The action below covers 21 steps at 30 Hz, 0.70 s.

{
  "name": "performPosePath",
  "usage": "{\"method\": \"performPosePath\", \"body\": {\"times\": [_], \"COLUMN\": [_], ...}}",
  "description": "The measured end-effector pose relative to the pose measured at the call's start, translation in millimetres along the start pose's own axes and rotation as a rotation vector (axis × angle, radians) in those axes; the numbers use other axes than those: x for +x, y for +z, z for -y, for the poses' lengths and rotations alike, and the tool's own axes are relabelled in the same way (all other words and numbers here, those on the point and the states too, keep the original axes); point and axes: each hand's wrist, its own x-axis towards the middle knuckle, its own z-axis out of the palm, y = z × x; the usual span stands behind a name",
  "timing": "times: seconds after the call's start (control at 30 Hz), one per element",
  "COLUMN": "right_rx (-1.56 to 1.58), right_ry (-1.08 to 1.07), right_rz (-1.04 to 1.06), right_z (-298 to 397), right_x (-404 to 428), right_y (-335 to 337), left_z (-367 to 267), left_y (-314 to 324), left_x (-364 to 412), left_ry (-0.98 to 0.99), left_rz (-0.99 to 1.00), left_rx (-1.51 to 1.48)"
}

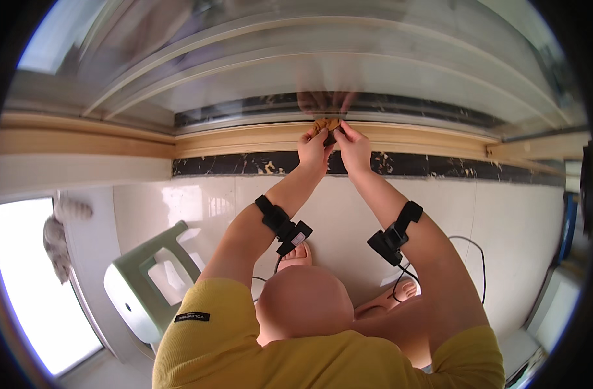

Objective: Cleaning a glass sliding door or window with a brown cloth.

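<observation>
My left hand and my right hand are close together at the pale wooden frame ahead of me. Between their fingertips they pinch a small, crumpled, orange-brown piece that looks like cloth. Its lower part is dark, and my fingers partly hide it. Just behind it rises a glossy panel, where both hands are mirrored. Below the frame runs a black marbled baseboard strip.
A green and white plastic stool stands on the tiled floor at left. Beyond it, a grey cat is on the bright window's sill. Black straps with devices sit on both forearms, and a cable trails at right.
</observation>
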Motion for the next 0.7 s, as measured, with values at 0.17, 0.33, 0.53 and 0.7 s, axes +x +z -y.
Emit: {"method": "performPosePath", "body": {"times": [0.17,0.33,0.53,0.7], "right_rx": [-0.023,-0.079,-0.186,-0.277], "right_ry": [0.108,0.179,0.235,0.252], "right_rz": [0.264,0.569,0.895,1.046], "right_z": [11.2,17.6,15.0,26.6], "right_x": [-10.0,-25.4,-29.8,-33.1], "right_y": [72.1,142.7,199.6,259.9], "left_z": [-47.6,-88.8,-122.6,-161.8], "left_y": [-60.7,-111.1,-156.4,-196.0], "left_x": [4.7,13.4,24.4,46.2], "left_ry": [0.162,0.358,0.548,0.605], "left_rz": [-0.167,-0.288,-0.408,-0.516], "left_rx": [-0.107,-0.118,-0.091,-0.168]}}
